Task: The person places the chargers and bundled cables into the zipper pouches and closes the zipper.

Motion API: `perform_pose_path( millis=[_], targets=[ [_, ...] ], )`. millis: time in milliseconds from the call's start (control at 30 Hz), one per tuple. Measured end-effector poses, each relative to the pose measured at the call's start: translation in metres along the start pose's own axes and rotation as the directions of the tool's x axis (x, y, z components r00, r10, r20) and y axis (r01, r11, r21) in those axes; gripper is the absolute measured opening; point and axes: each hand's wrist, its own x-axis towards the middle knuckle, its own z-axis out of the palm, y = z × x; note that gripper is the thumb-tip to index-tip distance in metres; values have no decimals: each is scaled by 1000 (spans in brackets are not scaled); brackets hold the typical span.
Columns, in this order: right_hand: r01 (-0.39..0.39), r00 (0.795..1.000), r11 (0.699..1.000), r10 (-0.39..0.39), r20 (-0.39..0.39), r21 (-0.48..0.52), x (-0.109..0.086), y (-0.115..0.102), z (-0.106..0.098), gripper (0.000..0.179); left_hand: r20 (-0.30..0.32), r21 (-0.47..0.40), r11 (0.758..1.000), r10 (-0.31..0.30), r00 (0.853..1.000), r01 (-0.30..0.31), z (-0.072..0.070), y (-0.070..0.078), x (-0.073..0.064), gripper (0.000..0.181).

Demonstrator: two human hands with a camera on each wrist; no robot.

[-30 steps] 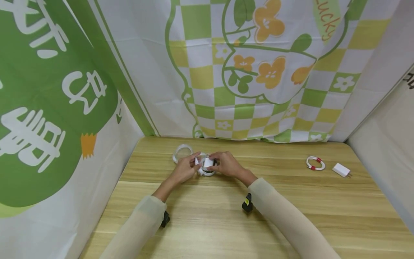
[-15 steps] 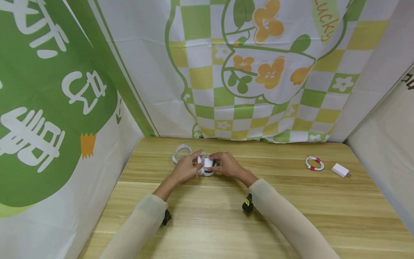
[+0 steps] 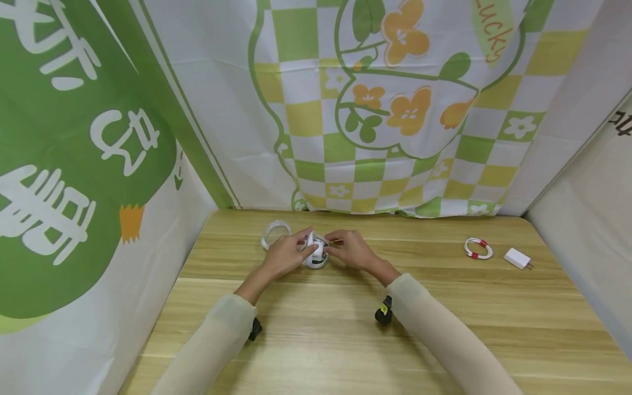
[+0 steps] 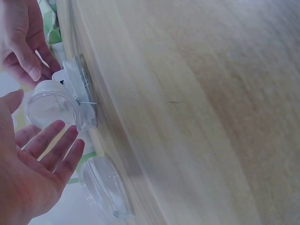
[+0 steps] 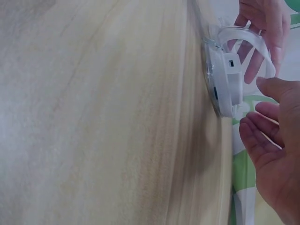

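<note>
A round clear case (image 3: pixel 316 265) lies on the table with a white charger (image 5: pixel 234 75) in it, its USB port showing. My left hand (image 3: pixel 286 255) holds a see-through ring-shaped piece (image 4: pixel 51 101) with a whitish band, tilted up over the case's left side. In the head view the left thumb overlaps the charger's left edge. My right hand (image 3: pixel 353 249) is at the right side of the case, fingers loosely bent with a gap between thumb and fingers, tips close to the charger. A clear round lid-like piece (image 3: pixel 269 230) lies just left of the left hand, partly hidden by it.
To the far right lie a coiled white cable (image 3: pixel 479 255) with red ties and a second white charger (image 3: pixel 517 258), prongs outward. The wooden table (image 3: pixel 316 340) ends at a patterned cloth (image 3: pixel 365 186) behind and hangings at both sides.
My right thumb and fingers have come away from the charger, slightly to the right. The ring-shaped piece in my left hand has tilted more upright. The head view has shifted slightly.
</note>
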Motion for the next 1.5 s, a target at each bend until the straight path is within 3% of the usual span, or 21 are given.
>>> perform_pose_path(
  millis=[200, 400, 633, 867, 1067, 1500],
  targets=[
    [-83, 994, 996, 85, -65, 32, -1, -4, -3, 30, -50, 0, 1000, 5, 999, -5, -3, -1, 5, 46],
    [-160, 984, 987, 162, -78, 34, -5, -10, -1, 37, -46, -16, 1000, -5, 999, 5, -7, 0, 12, 37],
    [-213, 975, 977, 213, -55, 11, -8, -21, 5, 49, -12, -51, 998, 26, 1000, -27, -7, -1, 20, 36],
    [-279, 954, 959, 271, -130, -44, -11, -27, 10, 64, 3, -47, 999, 13, 1000, -12, -2, -1, 26, 37],
    [-297, 946, 951, 280, -161, -92, -13, -27, 15, 57, 22, -39, 999, 25, 999, -24, 3, -2, 30, 36],
    [-311, 940, 949, 300, -160, -45, -13, -28, 18, 47, 28, -17, 998, 66, 997, -65, 11, -4, 34, 33]
  ],
)
